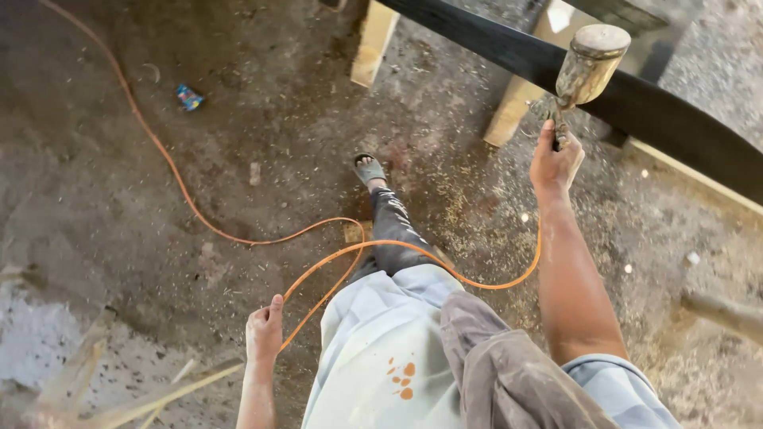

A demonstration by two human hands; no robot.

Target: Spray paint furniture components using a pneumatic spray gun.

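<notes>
The right hand (555, 163) has its grip closed around a spray gun (584, 75) raised beside a black plank (668, 119). The left hand (264, 330) holds the orange hose (318, 274) loosely above the floor (119, 199).

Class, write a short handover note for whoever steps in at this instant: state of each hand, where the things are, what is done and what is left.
Right hand: grip shut on the spray gun with its paint-caked metal cup, aimed at the long black-coated plank lying on pale wooden supports.
Left hand: holds the thin orange hose, which loops across the dusty floor and up toward the gun.
Done: the visible plank face looks black.
Left: cannot tell; the plank's ends are out of view.
</notes>
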